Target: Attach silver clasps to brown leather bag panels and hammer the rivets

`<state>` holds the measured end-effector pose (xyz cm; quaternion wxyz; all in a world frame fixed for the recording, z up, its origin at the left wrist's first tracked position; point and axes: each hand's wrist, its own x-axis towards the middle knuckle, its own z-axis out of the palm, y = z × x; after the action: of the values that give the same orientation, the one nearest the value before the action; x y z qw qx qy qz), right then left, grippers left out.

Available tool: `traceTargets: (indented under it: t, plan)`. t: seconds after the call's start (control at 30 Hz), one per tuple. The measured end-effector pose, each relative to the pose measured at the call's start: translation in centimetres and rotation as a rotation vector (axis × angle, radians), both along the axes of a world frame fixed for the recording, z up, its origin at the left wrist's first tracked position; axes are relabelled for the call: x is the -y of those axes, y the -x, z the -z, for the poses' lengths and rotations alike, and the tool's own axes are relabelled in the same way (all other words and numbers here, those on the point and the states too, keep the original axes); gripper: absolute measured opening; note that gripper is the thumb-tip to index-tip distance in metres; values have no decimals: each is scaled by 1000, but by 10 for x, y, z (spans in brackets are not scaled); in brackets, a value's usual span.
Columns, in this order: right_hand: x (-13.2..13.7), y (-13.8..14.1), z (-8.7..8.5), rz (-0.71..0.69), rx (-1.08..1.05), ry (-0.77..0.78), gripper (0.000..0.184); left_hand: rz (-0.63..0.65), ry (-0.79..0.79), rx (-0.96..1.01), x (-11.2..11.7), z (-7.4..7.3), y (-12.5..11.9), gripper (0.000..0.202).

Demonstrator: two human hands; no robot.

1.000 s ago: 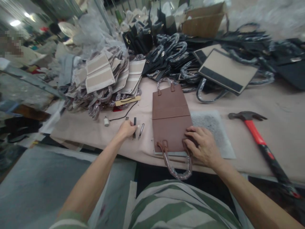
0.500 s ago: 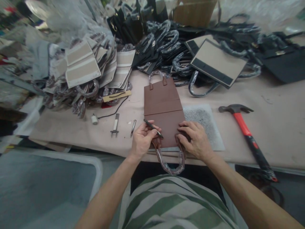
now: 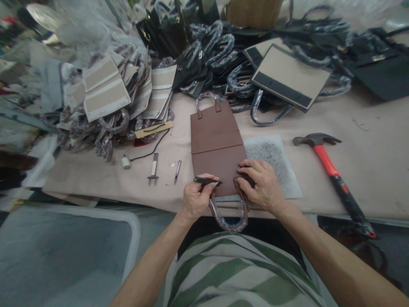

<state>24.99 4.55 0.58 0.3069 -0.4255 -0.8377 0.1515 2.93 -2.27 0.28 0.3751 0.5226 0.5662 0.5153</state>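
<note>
A flat, unfolded brown handbag piece (image 3: 217, 162) lies on the table before me, with a plastic-wrapped handle at each end. My left hand (image 3: 198, 196) is closed round a black pen (image 3: 206, 181), whose tip is at the brown surface close to the near handle (image 3: 228, 224). At the panel's right edge, my right hand (image 3: 260, 183) curls its fingers over the material beside that handle's base. Part of the edge is hidden under those fingers.
A hammer (image 3: 332, 175) lies to the right, and a speckled sheet (image 3: 271, 162) is partly under the brown piece. On the left are a two-pronged tool (image 3: 154, 170), a small metal tool (image 3: 177, 172) and a bin (image 3: 132, 230). Beige pieces (image 3: 107, 89) and black bags (image 3: 287, 76) are heaped behind.
My left hand has moved slightly right and nearer to me, and the pen now lies flatter. The right hand keeps its place on the panel's edge. The camera view has shifted slightly.
</note>
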Motion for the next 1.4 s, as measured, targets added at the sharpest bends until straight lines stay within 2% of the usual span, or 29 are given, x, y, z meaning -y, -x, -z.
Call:
traceTargets:
  t: [0.27,0.47,0.7,1.03,1.2,1.3,1.4]
  plan:
    - [-1,0,1,-14,-33,-44,13,-13,-167,-213,2,11,5,16]
    - [-1,-1,2,-8,-32,-36,13,-5,-285,-220,0,9,1,12]
    - [0,-1,2,-5,-25,-32,12,8,-337,-231,-1,10,0,9]
    - [0,-2,4,-8,-37,-23,13,-25,-351,-371,1,9,-3,9]
    - [-1,-2,5,-9,-42,-28,13,-40,-329,-308,3,5,-5,9]
    - [-1,-2,5,-9,-38,-30,13,-100,-290,-261,4,2,-6,16]
    - [-1,-1,5,-6,-36,-23,13,-210,-188,-260,3,1,-11,18]
